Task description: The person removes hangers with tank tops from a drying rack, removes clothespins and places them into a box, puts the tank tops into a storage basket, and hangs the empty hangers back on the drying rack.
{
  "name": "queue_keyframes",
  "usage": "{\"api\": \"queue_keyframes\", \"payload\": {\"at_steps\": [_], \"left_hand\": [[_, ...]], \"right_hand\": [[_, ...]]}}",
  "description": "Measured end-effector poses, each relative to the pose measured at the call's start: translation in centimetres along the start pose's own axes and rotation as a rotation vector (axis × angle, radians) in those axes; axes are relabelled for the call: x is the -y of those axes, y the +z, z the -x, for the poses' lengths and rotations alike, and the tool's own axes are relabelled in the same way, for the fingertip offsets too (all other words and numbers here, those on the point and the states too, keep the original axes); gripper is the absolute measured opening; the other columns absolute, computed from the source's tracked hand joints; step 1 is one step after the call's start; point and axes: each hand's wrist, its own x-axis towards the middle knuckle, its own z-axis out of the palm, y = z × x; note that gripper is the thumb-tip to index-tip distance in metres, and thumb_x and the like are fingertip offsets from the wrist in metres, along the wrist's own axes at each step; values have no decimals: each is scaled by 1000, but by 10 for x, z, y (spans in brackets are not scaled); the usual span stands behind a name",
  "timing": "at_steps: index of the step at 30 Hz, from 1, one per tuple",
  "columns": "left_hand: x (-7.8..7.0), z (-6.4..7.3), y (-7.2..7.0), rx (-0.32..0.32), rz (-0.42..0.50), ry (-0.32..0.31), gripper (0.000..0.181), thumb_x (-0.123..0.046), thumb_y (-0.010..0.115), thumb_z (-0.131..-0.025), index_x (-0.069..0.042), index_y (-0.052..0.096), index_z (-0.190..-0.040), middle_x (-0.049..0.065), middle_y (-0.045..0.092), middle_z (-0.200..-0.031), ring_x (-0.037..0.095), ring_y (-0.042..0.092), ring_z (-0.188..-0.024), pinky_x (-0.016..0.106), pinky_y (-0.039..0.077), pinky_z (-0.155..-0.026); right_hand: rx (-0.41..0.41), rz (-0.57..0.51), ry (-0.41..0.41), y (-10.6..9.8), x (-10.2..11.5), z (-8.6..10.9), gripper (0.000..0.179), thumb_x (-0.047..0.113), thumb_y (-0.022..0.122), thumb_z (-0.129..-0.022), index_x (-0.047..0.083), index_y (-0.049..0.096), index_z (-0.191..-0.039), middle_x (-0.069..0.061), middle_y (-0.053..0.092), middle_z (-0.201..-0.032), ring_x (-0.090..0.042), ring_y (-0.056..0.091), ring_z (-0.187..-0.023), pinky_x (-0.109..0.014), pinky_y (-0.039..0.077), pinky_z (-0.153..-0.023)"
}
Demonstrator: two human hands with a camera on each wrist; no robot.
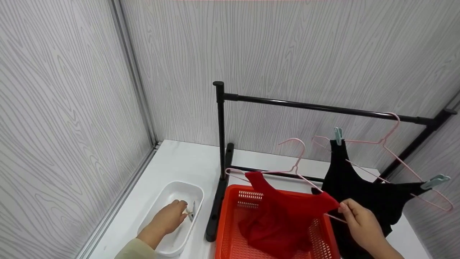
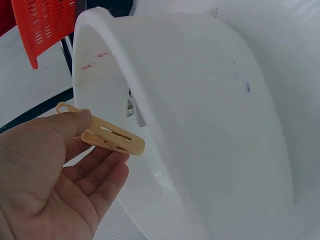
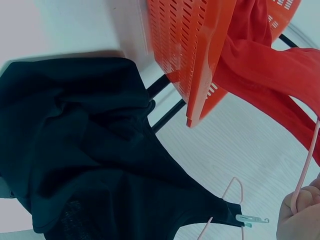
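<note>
My left hand [image 1: 169, 217] is over the white tub [image 1: 169, 190], pinching a pale yellow clothespin [image 2: 112, 136] between thumb and fingers. Inside the tub lies a grey clothespin [image 2: 134, 111], partly hidden by the rim in the left wrist view. On the other side, my right hand [image 1: 361, 223] grips the right end of a pink hanger [image 1: 296, 169] together with the shoulder strap of a red garment [image 1: 287, 205]. The garment is draped over the hanger, its other strap at the left arm, and its lower part hangs down into the red-orange basket [image 1: 225, 216].
A black garment rack [image 1: 309, 105] stands behind the basket. From its bar hangs a second pink hanger [image 1: 390, 138] with a black garment [image 1: 373, 198], fixed by pale blue-green clothespins [image 1: 337, 136] at both straps. Patterned grey walls [image 1: 287, 46] enclose the white table [image 1: 190, 154].
</note>
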Motion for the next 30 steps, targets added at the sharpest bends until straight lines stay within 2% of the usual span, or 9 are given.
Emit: {"api": "queue_keyframes", "payload": {"at_steps": [7, 15, 19, 26, 30], "left_hand": [[3, -1, 2, 12, 8, -20, 30, -10, 72, -91, 0, 60, -117, 11, 60, -98, 35, 66, -91, 48, 53, -86], [17, -4, 12, 83, -19, -109, 32, -13, 72, -91, 0, 61, -118, 12, 61, -100, 36, 65, -97, 50, 51, -91], [21, -5, 15, 100, -44, -121, 31, -13, 71, -91, 2, 61, -117, 15, 62, -101, 38, 65, -97, 52, 51, -91], [20, -6, 14, 151, -27, -149, 35, -16, 70, -92, 3, 60, -121, 19, 63, -107, 42, 64, -103, 54, 50, -92], [19, -6, 14, 156, -35, -150, 34, -15, 71, -92, 4, 61, -119, 19, 62, -104, 42, 64, -100, 54, 50, -92]], "right_hand": [[-6, 1, 5, 1, -1, 0, 23, 7, 57, -101, 19, 61, -82, 13, 56, -71, -5, 49, -61, -23, 43, -57], [-14, -6, -13, 3, -1, -1, 25, 5, 58, -100, 20, 61, -81, 14, 57, -72, -4, 49, -62, -22, 42, -58], [-9, -7, 2, 2, -2, 1, 24, 6, 57, -101, 20, 60, -82, 14, 56, -71, -5, 49, -62, -23, 42, -58], [-16, -27, -1, 2, -4, 2, 25, 4, 57, -101, 19, 61, -81, 14, 57, -72, -5, 48, -62, -20, 40, -58], [-14, -26, 2, 2, -4, 3, 25, 5, 57, -101, 20, 61, -81, 14, 59, -74, -4, 51, -64, -20, 42, -60]]}}
